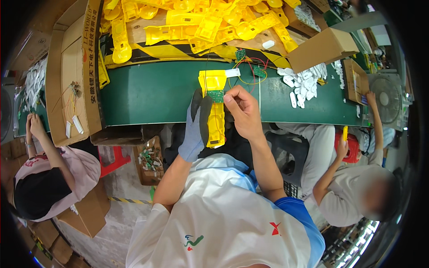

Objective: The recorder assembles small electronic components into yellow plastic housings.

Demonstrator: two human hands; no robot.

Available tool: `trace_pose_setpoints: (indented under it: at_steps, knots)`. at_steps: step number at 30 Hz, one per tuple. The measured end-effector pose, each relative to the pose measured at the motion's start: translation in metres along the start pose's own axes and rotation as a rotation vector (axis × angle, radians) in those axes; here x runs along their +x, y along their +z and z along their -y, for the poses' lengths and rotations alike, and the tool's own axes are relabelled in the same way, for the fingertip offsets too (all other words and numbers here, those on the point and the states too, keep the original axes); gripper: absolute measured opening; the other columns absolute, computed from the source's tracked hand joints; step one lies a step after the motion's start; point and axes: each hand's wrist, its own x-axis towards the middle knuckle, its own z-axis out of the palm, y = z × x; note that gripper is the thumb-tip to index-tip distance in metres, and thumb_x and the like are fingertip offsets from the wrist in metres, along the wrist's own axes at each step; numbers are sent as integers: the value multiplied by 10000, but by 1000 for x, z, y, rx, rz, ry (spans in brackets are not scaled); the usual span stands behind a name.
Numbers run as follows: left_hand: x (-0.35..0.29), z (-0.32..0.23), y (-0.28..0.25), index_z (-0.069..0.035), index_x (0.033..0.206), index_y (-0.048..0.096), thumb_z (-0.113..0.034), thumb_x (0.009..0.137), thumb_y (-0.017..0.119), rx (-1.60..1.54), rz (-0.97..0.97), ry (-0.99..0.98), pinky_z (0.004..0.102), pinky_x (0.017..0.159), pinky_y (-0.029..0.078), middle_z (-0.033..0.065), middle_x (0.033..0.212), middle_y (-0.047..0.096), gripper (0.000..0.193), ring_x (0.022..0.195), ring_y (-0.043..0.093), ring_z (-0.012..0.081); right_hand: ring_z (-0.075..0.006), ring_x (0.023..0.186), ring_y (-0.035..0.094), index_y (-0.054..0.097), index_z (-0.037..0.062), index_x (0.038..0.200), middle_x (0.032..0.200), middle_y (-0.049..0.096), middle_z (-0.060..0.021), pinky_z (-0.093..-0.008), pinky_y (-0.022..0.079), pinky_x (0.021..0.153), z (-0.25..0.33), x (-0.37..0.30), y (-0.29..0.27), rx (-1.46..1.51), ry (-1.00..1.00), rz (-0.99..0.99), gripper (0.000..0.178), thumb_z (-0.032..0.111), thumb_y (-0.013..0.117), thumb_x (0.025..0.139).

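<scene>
Yellow shell in gloved left hand, right fingertips at the board

Left hand [196,127], gloved, closed round the left side of a long yellow shell [218,118]; firm-looking hold, thumb side up by the middle. Right hand [245,111], bare, curled, thumb and forefinger nearly together at the right edge of a green circuit board [216,96]. Can't tell if they pinch the board, a wire or nothing.

Shell is held over the near table edge, long axis near to far, one end past the gloved hand on the far side, the other reaching near. Board lies across its middle, between the two hands. White piece [232,73] just right of the far end.

Handling, judged: shell light, stiff, smooth, maybe a bit slippery; best held by its long side walls. Board thin and fragile; take by edges, keep off parts and wires.

Farther out: two wired boards [258,71] on the green table [147,94], white pieces [306,85] to the right, heap of yellow shells [214,22] at the far side, carton [71,96] left. Co-workers sit left and right.
</scene>
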Motion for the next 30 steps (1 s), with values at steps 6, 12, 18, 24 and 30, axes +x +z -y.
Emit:
trace_pose_setpoints:
  at_steps: [6, 12, 18, 24, 30]
  knots:
    - [2, 2, 10, -41, 1179, 507, -117, 959, 582, 288, -51, -37, 239, 546, 521, 39, 889, 612, 245, 640, 615, 104, -19, 662, 435, 578, 27, 902, 762, 521, 45, -198, 353, 587, 0, -5, -11, -6, 7, -1, 121, 122, 597, 975]
    - [-6, -10, 11, -105, 1121, 482, -328, 997, 556, 255, -145, -139, 278, 432, 495, 68, 716, 586, 265, 522, 605, 175, -137, 632, 559, 671, 24, 932, 796, 623, -74, -278, 446, 581, 28, -27, -44, -447, -249, -534, 83, 97, 674, 893]
    - [-1, -8, 14, -137, 1206, 452, -311, 1004, 534, 299, -43, -153, 283, 410, 484, 85, 729, 588, 279, 508, 598, 179, -258, 860, 586, 721, 84, 966, 890, 637, -54, -374, 477, 740, 16, -53, -132, -1319, -216, -802, 167, 132, 746, 808]
    - [0, -15, 11, -66, 1324, 367, -326, 1002, 531, 312, -11, -185, 330, 471, 557, 139, 946, 642, 445, 570, 650, 211, -278, 847, 603, 705, 64, 990, 920, 646, -101, -373, 484, 755, -1, -45, -150, -1246, -338, -743, 195, 121, 749, 809]
    - [2, -6, 14, -317, 1543, 16, -332, 1025, 465, 268, 95, -96, 319, 453, 540, 156, 1138, 583, 686, 586, 633, 206, -276, 782, 600, 662, 19, 1000, 930, 637, -120, -368, 476, 692, 4, -50, -148, -1077, -103, -811, 227, 157, 740, 838]
